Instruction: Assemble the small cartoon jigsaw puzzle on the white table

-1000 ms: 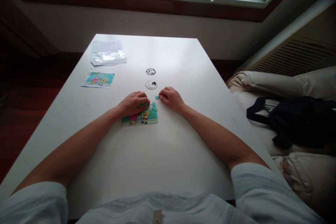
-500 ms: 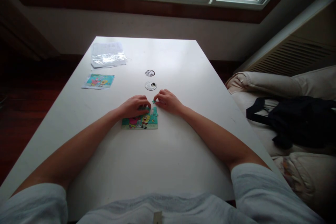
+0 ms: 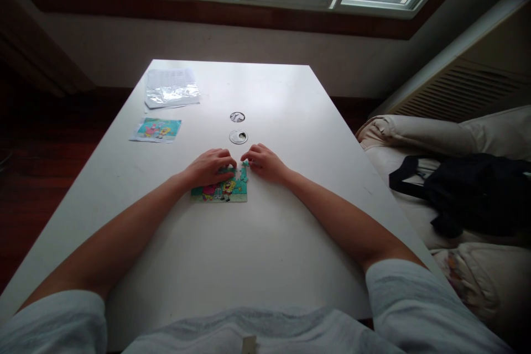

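Note:
On the white table in front of me lies a jigsaw puzzle (image 3: 228, 191), a teal picture with a yellow and a pink cartoon figure. A gap shows near its top right. My left hand (image 3: 211, 168) rests over the upper left of it, fingers bent and pressed on it, hiding that part. My right hand (image 3: 264, 162) is just beyond the top right corner, thumb and fingers pinched on a small teal puzzle piece (image 3: 245, 164). That piece is at the puzzle's upper edge; whether it touches the neighbouring pieces I cannot tell.
Two round inserts (image 3: 238, 137) sit in the tabletop beyond my hands. A small printed picture (image 3: 157, 130) of the same scene lies at the left, with papers in a clear plastic sleeve (image 3: 172, 88) behind it. Right of the table, a dark bag (image 3: 477, 193) lies on a pale sofa (image 3: 415, 127).
The puzzle has shifted slightly left and away from me under my left hand. My right hand has brought the small piece closer to the puzzle's top right corner.

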`<state>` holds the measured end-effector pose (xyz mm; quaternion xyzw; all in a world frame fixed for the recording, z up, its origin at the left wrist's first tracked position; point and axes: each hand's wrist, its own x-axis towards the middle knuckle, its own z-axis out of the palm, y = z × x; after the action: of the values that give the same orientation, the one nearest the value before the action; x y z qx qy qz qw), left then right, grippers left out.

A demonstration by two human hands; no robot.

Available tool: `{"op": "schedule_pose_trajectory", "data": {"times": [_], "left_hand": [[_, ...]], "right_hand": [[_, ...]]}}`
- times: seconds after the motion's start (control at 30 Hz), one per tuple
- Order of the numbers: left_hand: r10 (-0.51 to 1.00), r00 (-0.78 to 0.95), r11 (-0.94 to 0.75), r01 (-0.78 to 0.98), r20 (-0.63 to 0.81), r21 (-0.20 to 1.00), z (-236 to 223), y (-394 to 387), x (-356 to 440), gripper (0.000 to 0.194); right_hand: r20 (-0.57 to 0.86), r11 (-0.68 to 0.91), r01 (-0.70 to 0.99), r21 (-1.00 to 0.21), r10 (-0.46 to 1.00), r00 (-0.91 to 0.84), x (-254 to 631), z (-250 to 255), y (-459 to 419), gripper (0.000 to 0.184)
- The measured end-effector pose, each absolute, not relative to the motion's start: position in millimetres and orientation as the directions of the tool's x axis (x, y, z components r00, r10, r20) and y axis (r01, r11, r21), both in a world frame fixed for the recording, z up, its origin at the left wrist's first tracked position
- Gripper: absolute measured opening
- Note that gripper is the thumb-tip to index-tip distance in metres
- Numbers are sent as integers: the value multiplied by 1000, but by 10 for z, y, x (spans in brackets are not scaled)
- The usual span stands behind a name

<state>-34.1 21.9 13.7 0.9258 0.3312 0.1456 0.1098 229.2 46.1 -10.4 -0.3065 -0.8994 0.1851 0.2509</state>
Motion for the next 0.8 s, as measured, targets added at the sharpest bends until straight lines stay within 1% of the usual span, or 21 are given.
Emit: {"op": "schedule_pose_trajectory", "data": {"times": [0.13, 0.2, 0.37, 0.43, 0.5, 0.6, 0.8], "left_hand": [[650, 732, -752, 580, 206, 314, 132, 227, -350, 23], [654, 728, -748, 581, 207, 320, 131, 231, -356, 23], [663, 721, -740, 589, 202, 324, 122, 238, -366, 24], [663, 721, -739, 588, 199, 329, 120, 238, -365, 24], [664, 721, -738, 587, 199, 332, 120, 237, -362, 24], [666, 718, -736, 588, 204, 335, 122, 236, -360, 24], [664, 718, -740, 590, 208, 324, 113, 243, -369, 23]], "right_hand": [[336, 727, 514, -455, 675, -657, 2293, -111, 454, 19], [330, 733, 529, -428, 672, -663, 2298, -114, 462, 18], [345, 747, 524, -409, 658, -669, 2306, -141, 482, 31], [360, 733, 532, -424, 675, -644, 2304, -148, 479, 32], [364, 711, 554, -433, 700, -614, 2300, -149, 473, 25], [354, 702, 580, -413, 710, -608, 2295, -142, 469, 16], [334, 727, 542, -421, 680, -652, 2294, -143, 486, 17]]}}
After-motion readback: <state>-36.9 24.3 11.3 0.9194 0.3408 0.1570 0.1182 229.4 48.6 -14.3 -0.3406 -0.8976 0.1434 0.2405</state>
